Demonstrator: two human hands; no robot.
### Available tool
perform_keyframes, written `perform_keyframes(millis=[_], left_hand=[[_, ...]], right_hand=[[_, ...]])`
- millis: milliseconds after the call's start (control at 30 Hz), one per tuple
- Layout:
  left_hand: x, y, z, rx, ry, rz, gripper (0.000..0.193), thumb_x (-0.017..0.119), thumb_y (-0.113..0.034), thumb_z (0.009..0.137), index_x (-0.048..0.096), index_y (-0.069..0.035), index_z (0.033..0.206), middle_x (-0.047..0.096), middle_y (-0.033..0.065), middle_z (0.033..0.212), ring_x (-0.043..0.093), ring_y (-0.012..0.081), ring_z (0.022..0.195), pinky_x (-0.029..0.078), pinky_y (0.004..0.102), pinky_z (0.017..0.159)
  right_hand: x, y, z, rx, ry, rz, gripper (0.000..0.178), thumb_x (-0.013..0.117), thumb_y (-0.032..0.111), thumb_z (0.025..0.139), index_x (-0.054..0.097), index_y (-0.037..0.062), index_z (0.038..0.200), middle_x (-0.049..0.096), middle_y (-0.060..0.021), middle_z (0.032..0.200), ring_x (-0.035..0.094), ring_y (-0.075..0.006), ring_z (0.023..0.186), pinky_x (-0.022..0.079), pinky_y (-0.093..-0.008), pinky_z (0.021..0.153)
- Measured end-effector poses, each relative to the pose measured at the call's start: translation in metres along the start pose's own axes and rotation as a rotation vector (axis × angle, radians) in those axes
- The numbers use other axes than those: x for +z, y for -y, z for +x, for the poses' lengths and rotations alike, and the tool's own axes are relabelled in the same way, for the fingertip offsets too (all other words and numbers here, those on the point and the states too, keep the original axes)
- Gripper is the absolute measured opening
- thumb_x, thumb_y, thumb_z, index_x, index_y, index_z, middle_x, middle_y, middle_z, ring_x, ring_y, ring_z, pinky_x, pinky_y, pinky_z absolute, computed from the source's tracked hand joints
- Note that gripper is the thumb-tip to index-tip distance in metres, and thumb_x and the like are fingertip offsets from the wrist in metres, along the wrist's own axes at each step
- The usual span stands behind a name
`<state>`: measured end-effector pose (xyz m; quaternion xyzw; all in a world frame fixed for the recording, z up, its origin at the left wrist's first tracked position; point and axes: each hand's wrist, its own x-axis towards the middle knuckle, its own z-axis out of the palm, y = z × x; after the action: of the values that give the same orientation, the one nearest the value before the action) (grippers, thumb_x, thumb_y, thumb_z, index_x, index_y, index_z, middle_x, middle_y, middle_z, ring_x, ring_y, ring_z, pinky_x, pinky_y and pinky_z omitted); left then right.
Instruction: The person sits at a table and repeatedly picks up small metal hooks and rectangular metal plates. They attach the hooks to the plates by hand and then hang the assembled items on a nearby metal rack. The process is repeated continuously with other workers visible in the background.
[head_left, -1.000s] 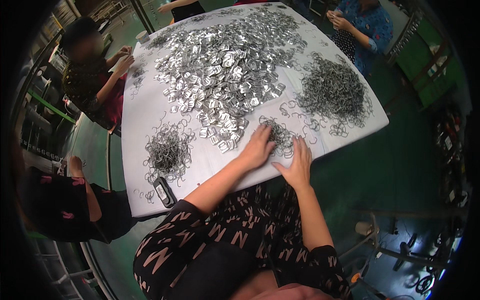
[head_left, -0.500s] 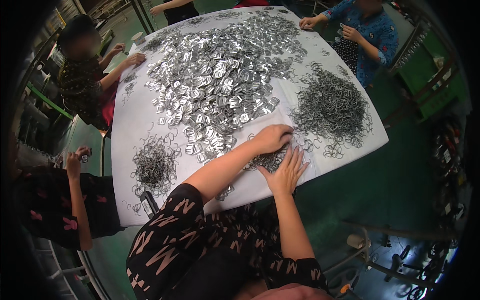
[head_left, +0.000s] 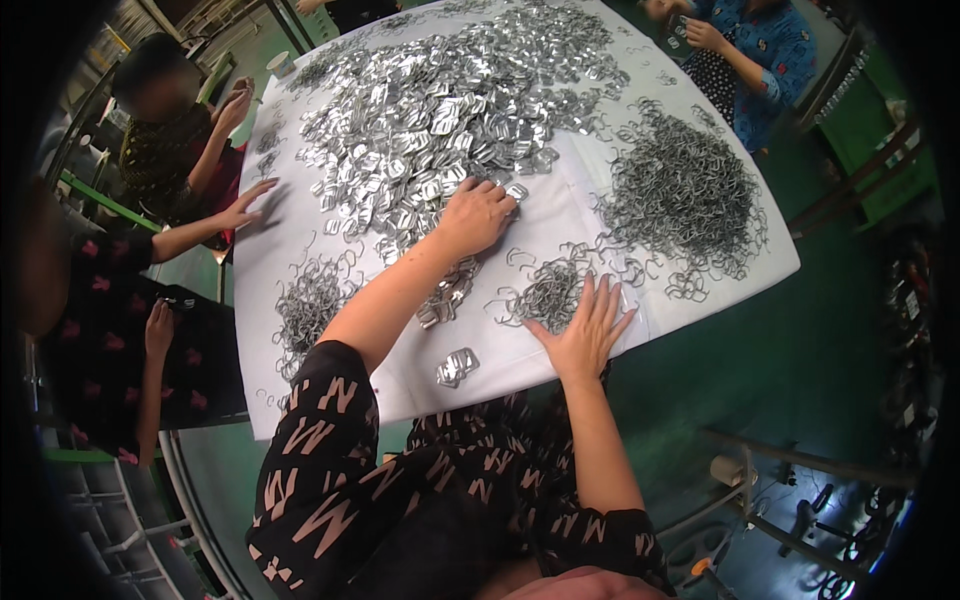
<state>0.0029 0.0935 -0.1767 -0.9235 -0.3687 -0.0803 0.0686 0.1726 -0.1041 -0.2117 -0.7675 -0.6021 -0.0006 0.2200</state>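
Observation:
My left hand (head_left: 478,216) reaches over the near right edge of a big heap of shiny flat metal buckles (head_left: 400,150). Its fingers are slightly bent and apart, palm down; a buckle (head_left: 516,192) lies at the fingertips. Whatever is under the palm is hidden. My right hand (head_left: 585,330) lies flat with fingers spread, at the right side of a small pile of bent wire hooks (head_left: 545,295), touching its edge. Close to the table's front edge, a few loose buckles (head_left: 458,367) sit apart from the heap, with more buckles (head_left: 445,295) beside my left forearm.
A large pile of wire hooks (head_left: 685,195) covers the right side of the white-covered table (head_left: 400,385). Another hook pile (head_left: 312,305) lies at left, and a white cup (head_left: 280,65) stands far left. Co-workers (head_left: 165,130) sit or stand around the table.
My left hand has moved from the small hook pile to the buckle heap, uncovering the hooks. The right hand stays beside the hooks. A co-worker at left now reaches an arm toward the table edge.

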Motion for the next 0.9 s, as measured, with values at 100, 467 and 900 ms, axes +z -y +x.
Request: perform_keyframes(millis=[100,467,900], left_hand=[[-0.012,0.001,-0.024,-0.038,0.073,0.024,0.020,0.059,-0.017,0.081,0.066,-0.010,0.099,0.063,0.0035,0.096,0.057,0.0214,0.103,0.040,0.0407,0.094],[-0.003,-0.076,-0.027,0.003,0.008,-0.011,0.010,0.062,-0.012,0.071,0.069,-0.004,0.073,0.064,0.0126,0.081,0.064,0.0247,0.082,0.053,0.0331,0.068],[-0.037,-0.089,-0.086,-0.254,-0.015,-0.544,0.010,0.061,-0.010,0.070,0.062,-0.001,0.073,0.064,0.0163,0.072,0.064,0.0340,0.066,0.053,0.0398,0.062]], right_hand=[[0.000,0.000,0.000,-0.005,-0.001,-0.012,0.113,0.069,0.074,0.061,0.032,0.0066,0.144,0.035,-0.0210,0.146,0.021,-0.0388,0.140,0.006,-0.0652,0.111],[0.000,0.001,-0.001,0.004,-0.004,0.008,0.111,0.071,0.071,0.062,0.032,0.0064,0.143,0.036,-0.0207,0.145,0.022,-0.0377,0.140,0.006,-0.0650,0.111],[0.011,0.013,0.059,-0.215,-0.094,0.358,0.030,0.071,0.019,0.079,0.067,0.0046,0.105,0.059,-0.0107,0.104,0.051,-0.0309,0.104,0.038,-0.0444,0.093]])
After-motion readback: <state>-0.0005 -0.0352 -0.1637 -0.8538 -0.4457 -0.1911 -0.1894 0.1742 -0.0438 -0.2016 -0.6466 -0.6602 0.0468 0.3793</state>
